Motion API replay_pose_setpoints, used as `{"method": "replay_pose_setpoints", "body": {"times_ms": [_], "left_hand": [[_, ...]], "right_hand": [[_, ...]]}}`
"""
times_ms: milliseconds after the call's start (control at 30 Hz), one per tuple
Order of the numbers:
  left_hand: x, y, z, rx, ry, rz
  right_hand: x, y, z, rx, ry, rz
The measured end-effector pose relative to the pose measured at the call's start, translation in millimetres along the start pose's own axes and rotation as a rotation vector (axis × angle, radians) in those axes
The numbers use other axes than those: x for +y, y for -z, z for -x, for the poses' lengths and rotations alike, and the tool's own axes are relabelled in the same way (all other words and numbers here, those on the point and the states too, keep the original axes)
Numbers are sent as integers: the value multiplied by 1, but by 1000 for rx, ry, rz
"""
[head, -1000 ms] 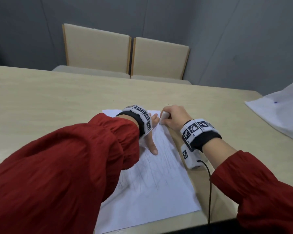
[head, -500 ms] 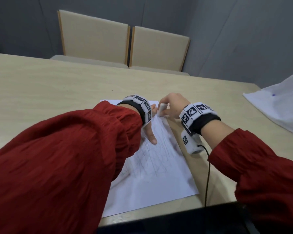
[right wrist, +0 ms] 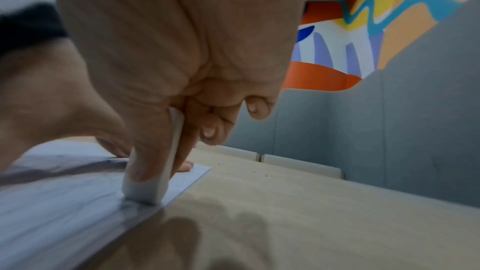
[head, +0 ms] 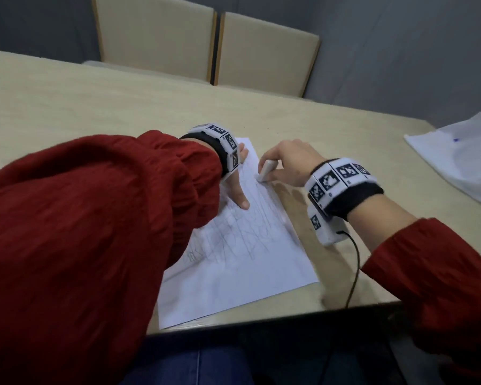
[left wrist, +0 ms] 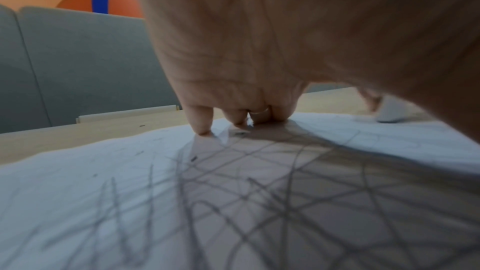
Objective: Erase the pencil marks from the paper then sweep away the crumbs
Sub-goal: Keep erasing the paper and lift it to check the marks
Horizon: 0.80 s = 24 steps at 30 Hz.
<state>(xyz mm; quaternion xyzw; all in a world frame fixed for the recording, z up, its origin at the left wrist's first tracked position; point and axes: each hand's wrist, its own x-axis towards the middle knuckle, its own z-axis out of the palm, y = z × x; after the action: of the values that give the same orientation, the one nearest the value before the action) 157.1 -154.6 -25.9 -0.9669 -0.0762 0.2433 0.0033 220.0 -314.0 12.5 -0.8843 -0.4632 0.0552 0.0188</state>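
Observation:
A white sheet of paper [head: 233, 268] crossed with grey pencil marks [left wrist: 259, 202] lies near the table's front edge. My left hand [head: 238, 190] presses flat on the paper's far part, fingers [left wrist: 200, 122] straight and tips down on the sheet. My right hand [head: 286, 165] pinches a white eraser [head: 265, 170] between thumb and fingers. The eraser's tip [right wrist: 145, 190] touches the paper close to its right edge. A few dark crumbs [left wrist: 193, 158] lie on the sheet near my left fingers.
The beige table [head: 95, 107] stretches left and back. Two beige chairs [head: 206, 45] stand behind it against a grey wall. Another white sheet [head: 461, 162] lies at the far right. A black cable [head: 354, 270] runs from my right wrist over the front edge.
My right hand has drawn the eraser a little toward me along the paper's right side. The left hand stays pressed on the sheet. The head view has tilted down.

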Motion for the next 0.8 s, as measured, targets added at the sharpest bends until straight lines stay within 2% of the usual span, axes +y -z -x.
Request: {"method": "replay_pose_setpoints", "body": {"times_ms": [67,133,200,267,333,433,567,633,733,800], "left_hand": [[1,3,3,28,25,-26],[2,7,6,34,45,-13],[0,2,4,-11,-14,141],[0,-4,2,-25,-98,313],[0,-2,5,-35,-65,256],[-1,4,5,-9,18,19],[2,5,8,-6,31,-15],[1,4,5,-16,23,-19],[-3,0,2,3,5,30],[-5,-5,0,33,-2,77]], "right_hand": [[-1,5,6,-45,40,92],[-9,10,-4,-11,43,122],[-18,11,-22,56,-2,92],[-24,10,-35,60,-43,55],[-23,7,-34,53,-54,57],[-15,4,-5,43,-3,72],[-7,8,21,-71,92,137],[-11,12,7,-40,88,145],[-18,13,-26,92,-16,83],[-19,11,-40,88,-54,79]]}}
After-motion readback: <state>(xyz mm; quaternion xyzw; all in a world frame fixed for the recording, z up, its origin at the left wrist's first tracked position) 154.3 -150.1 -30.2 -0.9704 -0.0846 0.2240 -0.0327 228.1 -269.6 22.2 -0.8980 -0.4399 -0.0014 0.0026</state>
